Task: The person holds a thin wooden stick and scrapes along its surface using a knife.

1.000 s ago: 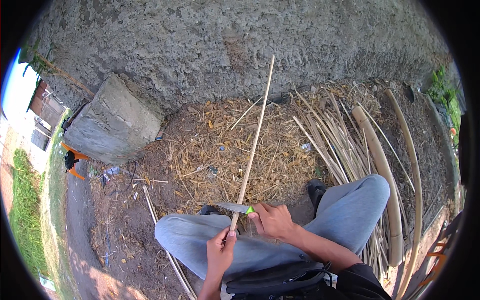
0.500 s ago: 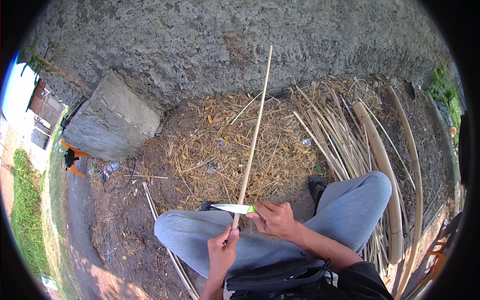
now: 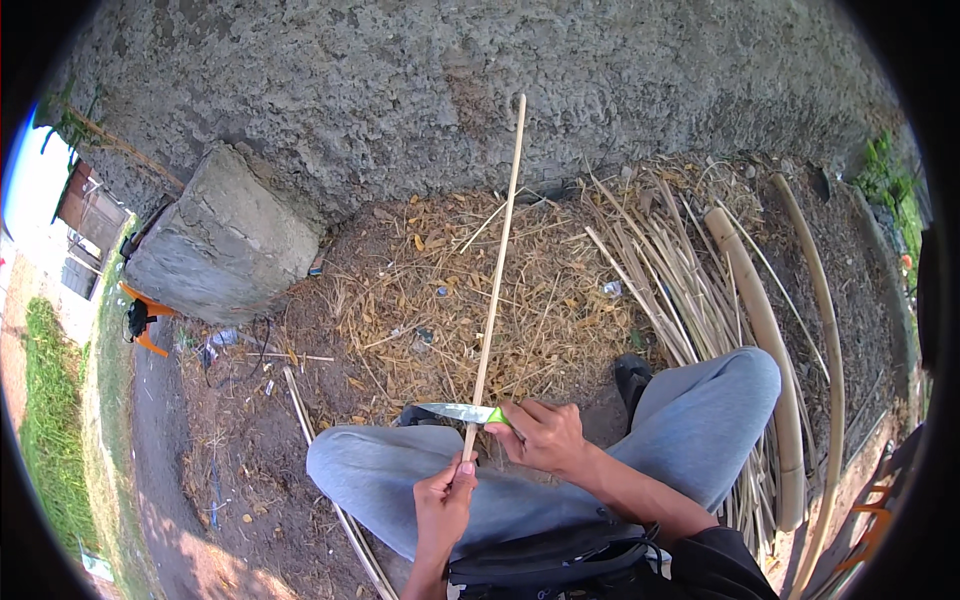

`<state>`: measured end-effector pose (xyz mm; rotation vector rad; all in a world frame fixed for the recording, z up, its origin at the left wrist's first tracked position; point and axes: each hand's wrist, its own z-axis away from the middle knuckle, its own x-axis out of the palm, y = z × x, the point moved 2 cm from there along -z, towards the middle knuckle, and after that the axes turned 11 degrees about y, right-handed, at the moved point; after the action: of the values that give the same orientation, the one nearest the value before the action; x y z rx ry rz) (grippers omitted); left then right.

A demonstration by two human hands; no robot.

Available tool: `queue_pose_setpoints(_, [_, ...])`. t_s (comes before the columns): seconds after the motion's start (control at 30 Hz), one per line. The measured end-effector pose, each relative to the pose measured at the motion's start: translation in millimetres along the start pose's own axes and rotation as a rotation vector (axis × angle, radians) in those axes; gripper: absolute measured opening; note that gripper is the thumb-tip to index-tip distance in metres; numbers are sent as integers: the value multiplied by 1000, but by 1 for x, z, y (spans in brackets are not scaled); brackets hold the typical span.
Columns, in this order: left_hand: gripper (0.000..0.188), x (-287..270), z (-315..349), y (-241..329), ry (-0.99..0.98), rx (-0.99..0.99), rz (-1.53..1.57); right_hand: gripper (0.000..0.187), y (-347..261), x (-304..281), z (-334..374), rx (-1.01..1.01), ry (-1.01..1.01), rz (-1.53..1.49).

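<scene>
A long, thin bamboo strip (image 3: 500, 260) stretches from my lap up toward the rough wall. Its near end is pinched between the thumb and fingers of my left hand (image 3: 443, 502). My right hand (image 3: 541, 436) is closed round the green handle of a knife (image 3: 455, 411). The blade lies crosswise over the strip, just above my left fingertips, with its tip pointing left. Most of the handle is hidden inside my right fist.
A pile of split bamboo strips (image 3: 665, 265) lies at the right, beside a thick bamboo pole (image 3: 765, 350) and a thinner curved pole (image 3: 825, 330). More strips (image 3: 310, 420) lie by my left knee. A concrete block (image 3: 225, 240) stands against the wall (image 3: 480, 100). Shavings and dry leaves cover the ground.
The strip's far end has swung slightly left. The knife has moved a little down the strip and its blade has turned, now looking darker. Both hands keep their grip.
</scene>
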<state>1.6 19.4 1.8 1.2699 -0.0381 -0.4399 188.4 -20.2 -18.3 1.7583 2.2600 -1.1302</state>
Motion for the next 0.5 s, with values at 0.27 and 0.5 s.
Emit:
queue_pose_setpoints(0.27, [33, 6, -2, -1, -13, 52, 52, 30, 3, -2, -4, -7, -5, 8])
queue_pose_setpoints(0.5, [30, 5, 0, -3, 29, 119, -45, 31, 4, -2, -5, -16, -11, 18])
